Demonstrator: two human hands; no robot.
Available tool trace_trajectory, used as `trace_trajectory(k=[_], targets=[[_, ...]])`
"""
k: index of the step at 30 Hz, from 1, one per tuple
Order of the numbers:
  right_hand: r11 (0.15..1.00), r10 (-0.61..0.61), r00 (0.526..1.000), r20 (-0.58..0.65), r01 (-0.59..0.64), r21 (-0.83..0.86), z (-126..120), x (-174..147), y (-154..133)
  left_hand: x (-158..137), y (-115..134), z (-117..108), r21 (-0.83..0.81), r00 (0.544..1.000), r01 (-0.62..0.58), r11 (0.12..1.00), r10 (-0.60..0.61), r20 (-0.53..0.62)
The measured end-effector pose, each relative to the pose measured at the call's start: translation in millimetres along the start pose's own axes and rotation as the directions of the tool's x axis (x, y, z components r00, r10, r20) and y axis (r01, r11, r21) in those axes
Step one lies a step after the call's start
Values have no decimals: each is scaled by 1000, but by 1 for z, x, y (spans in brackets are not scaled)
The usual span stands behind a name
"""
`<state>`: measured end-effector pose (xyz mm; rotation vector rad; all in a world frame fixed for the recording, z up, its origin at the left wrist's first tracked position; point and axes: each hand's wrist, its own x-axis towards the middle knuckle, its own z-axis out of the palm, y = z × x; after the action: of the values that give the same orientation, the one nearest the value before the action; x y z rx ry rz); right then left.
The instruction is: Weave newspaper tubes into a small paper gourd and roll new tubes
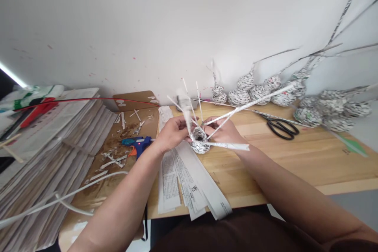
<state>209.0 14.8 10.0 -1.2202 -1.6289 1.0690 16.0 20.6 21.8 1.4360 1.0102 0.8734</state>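
A small round body woven from rolled newspaper tubes [201,149] is between my hands, with an opening at its top. Long paper tubes [251,104] fan out from its rim, one of them blurred by motion. My left hand [175,130] has its fingers curled around the left and far side of the weave. On the far right side, the fingers of my right hand [221,128] are closed at the rim among the tubes. Some fingertips are hidden behind the weave. Flat newspaper strips [191,177] lie beneath, on the wooden table [260,165].
Finished-looking woven paper gourds [239,96] line the wall, their long stems reaching out to the right. Black scissors [283,126] lie right of my hands. A blue glue gun [137,145] rests on stained cardboard with paper scraps. Stacked newspapers [73,145] fill the left side.
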Motion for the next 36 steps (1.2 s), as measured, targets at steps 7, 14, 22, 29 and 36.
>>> trace_trajectory(k=[7,14,22,29,36], targets=[[1000,-19,1000,23,19,-19,2,-2,1,4,-10,5,-3,998,-2,1000,2,-68],[998,-58,997,43,59,-30,3,-1,6,3,-12,8,-26,996,-11,1000,8,-94],[993,5,1000,-23,-7,-119,0,-4,-2,-3,1,13,129,986,11,992,10,-167],[979,-73,996,-45,63,-193,5,-5,4,-7,7,16,350,977,-59,935,126,-171],[963,-118,987,-106,88,-256,8,-7,-2,-5,-1,16,306,975,-62,950,124,-186]])
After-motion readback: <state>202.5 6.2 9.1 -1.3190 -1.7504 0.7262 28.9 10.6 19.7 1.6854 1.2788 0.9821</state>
